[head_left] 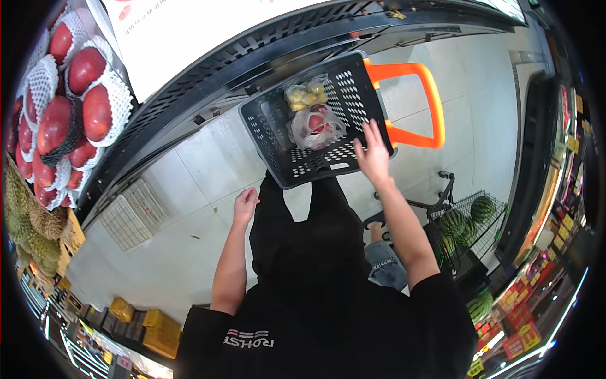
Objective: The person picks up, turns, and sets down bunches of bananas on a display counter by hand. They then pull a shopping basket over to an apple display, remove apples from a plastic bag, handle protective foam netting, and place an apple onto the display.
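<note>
A black shopping basket [290, 172] with perforated sides sits in front of my legs, its orange handle [432, 104] swung out to the right. Inside lie a clear bag of red fruit [317, 126] and a clear pack of yellow fruit [306, 96]. My right hand [374, 153] is over the basket's right rim, fingers stretched and apart, holding nothing; whether it touches the rim I cannot tell. My left hand [247, 205] hangs left of my leg, below the basket's near left corner. Its fingers are curled in, and nothing shows in them.
Red fruit in white foam nets [95, 114] is piled at the left, with durians [31, 218] below. A black display edge [208, 60] runs behind the basket. A white crate [134, 215] rests on the floor. At right are a cart with watermelons [454, 222] and another person's leg [384, 262].
</note>
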A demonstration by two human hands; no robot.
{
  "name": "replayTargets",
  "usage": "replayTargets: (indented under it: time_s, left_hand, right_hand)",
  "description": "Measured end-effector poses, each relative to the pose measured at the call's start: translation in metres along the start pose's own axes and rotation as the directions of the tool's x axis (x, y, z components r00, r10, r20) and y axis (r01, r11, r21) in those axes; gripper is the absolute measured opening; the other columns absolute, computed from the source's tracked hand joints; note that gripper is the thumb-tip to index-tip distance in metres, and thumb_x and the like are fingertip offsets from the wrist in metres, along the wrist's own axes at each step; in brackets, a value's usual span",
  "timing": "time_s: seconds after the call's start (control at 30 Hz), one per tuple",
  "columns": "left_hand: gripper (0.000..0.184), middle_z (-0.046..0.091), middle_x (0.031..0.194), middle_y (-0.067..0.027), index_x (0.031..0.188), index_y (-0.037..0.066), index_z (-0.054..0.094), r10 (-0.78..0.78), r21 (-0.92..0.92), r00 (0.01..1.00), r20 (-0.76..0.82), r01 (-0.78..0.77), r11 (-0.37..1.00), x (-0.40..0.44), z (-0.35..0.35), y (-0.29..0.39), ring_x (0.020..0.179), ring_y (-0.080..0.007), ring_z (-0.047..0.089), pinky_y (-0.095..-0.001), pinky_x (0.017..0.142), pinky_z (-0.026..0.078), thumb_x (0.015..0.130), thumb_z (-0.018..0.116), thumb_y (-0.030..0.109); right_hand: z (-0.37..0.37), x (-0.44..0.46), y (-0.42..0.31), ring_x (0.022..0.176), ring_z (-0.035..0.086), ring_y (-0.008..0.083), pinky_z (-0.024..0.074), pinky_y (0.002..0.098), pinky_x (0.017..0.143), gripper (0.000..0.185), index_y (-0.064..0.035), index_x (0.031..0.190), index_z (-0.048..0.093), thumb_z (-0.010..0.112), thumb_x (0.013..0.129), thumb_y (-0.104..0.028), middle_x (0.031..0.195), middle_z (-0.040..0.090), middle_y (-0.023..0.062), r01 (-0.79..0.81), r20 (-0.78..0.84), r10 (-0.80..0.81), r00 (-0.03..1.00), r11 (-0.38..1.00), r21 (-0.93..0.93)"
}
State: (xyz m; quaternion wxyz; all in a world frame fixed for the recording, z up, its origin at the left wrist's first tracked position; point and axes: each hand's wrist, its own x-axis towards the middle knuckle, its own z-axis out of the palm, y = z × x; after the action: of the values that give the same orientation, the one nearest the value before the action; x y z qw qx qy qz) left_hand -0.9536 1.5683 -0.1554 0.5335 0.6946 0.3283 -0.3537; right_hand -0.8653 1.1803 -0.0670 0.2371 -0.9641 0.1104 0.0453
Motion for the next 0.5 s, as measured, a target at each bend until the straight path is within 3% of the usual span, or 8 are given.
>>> replayTargets:
  time_s: [0.03,0.07,0.17,0.27,0.3,0.37,0.47,0.5]
  left_hand:
    - [0.031,0.066,0.096,-0.0085,0.115,-0.001,0.063,0.024,0.013,0.999,0.027,-0.025,1.0,0.008,0.013,-0.006,0.08,-0.014,0.065,-0.0281,0.07,0.053,0.095,0.059,0.022]
    - [0.03,0.067,0.095,-0.0088,0.112,-0.002,0.064,0.057,-0.001,0.998,0.037,-0.057,0.998,0.017,0.028,-0.01,0.078,-0.014,0.065,-0.0273,0.069,0.055,0.095,0.06,0.022]
    - [0.034,0.069,0.094,-0.0102,0.115,-0.003,0.062,0.031,0.081,0.997,0.066,-0.037,0.996,0.05,0.074,-0.008,0.076,-0.0142,0.066,-0.0267,0.069,0.055,0.094,0.062,0.024]
    - [0.044,0.071,0.096,-0.0129,0.123,-0.004,0.059,-0.008,0.072,0.998,0.062,0.004,0.997,0.094,0.121,-0.008,0.073,-0.0156,0.068,-0.0285,0.068,0.054,0.093,0.062,0.028]
    - [0.048,0.071,0.096,-0.0137,0.124,-0.005,0.057,-0.017,0.11,0.998,0.067,0.009,0.994,0.109,0.135,-0.009,0.072,-0.0165,0.068,-0.029,0.068,0.054,0.092,0.062,0.03]
    - [0.06,0.071,0.096,-0.0177,0.129,-0.007,0.053,-0.053,0.233,0.996,0.066,0.036,0.972,0.131,0.16,0.003,0.072,-0.0199,0.069,-0.0308,0.071,0.054,0.089,0.062,0.036]
    - [0.074,0.07,0.101,-0.021,0.132,-0.01,0.048,-0.131,0.386,0.987,0.094,0.086,0.919,0.18,0.189,-0.016,0.074,-0.0252,0.071,-0.0335,0.074,0.055,0.085,0.064,0.045]
    - [0.077,0.068,0.107,-0.0221,0.132,-0.009,0.049,-0.17,0.434,0.982,0.08,0.119,0.893,0.191,0.196,-0.02,0.085,-0.0283,0.069,-0.0365,0.08,0.054,0.084,0.063,0.05]
  right_hand:
    - [0.02,0.003,0.003,0.117,0.057,0.0366,0.0495,0.0418,0.093,0.047,-0.0015,0.129,0.052,0.064,0.088,-0.02,0.135,0.051,0.0222,-0.091,0.037,0.09,0.995,0.995,0.051]
    - [0.034,0.012,0.011,0.108,0.062,0.0359,0.0493,0.0391,0.093,0.044,0.0027,0.127,0.054,0.063,0.089,-0.018,0.122,0.06,0.0229,-0.376,0.269,0.326,0.906,0.913,0.159]
    - [0.116,0.023,0.097,0.096,0.067,0.0337,0.0491,0.0414,0.091,0.052,0.0022,0.13,0.053,0.062,0.089,-0.029,0.113,0.064,0.0241,-0.253,0.338,0.253,0.906,0.966,-0.044]
    - [0.152,0.058,0.134,0.097,0.067,0.0335,0.0465,0.0409,0.095,0.063,0.0013,0.139,0.043,0.062,0.088,-0.031,0.106,0.067,0.0237,-0.394,0.518,0.413,0.749,0.906,-0.153]
    - [0.169,0.063,0.149,0.089,0.07,0.0302,0.0507,0.0396,0.089,0.063,0.0012,0.14,0.041,0.062,0.088,-0.028,0.099,0.07,0.0213,-0.331,0.498,0.386,0.776,0.922,-0.198]
    - [0.196,0.078,0.169,0.113,0.058,0.0407,0.0464,0.0452,0.096,0.061,-0.0023,0.137,0.044,0.062,0.086,-0.03,0.12,0.061,0.0265,-0.505,0.593,0.467,0.655,0.855,-0.116]
    - [0.239,0.077,0.196,0.116,0.056,0.0399,0.0456,0.0441,0.099,0.067,0.0,0.139,0.039,0.064,0.086,-0.034,0.124,0.058,0.0283,-0.523,0.648,0.435,0.626,0.85,-0.066]
    - [0.245,0.077,0.195,0.115,0.058,0.0388,0.0463,0.043,0.098,0.07,0.0001,0.141,0.036,0.065,0.085,-0.031,0.123,0.058,0.0281,-0.481,0.62,0.424,0.66,0.873,-0.085]
